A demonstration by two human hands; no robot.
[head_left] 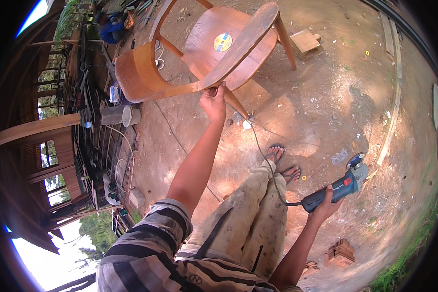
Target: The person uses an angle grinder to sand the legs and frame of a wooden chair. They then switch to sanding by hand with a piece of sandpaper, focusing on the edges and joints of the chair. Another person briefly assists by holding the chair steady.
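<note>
A brown wooden chair [207, 34] with a curved armrest and back stands in front of me. My left hand [213, 103] is closed on the edge of its armrest, thumb and fingers pinching the wood. On the seat lies a round yellow, white and blue disc [223, 42]. Low on the right, my right hand [326, 208] is wrapped around the body of a dark teal angle grinder [332, 192], held away from the chair. Its disc end points up and to the right; I cannot tell whether it spins. A dark cord [259, 146] runs from its rear toward the chair.
A wooden block [304, 41] sits beyond the chair. Long planks [393, 112] lie at the right. Stacked bricks [341, 253] are at the lower right, a bucket [131, 116] at the left. Another person [110, 29] crouches far left near an orange glow. Cords cross the dirt.
</note>
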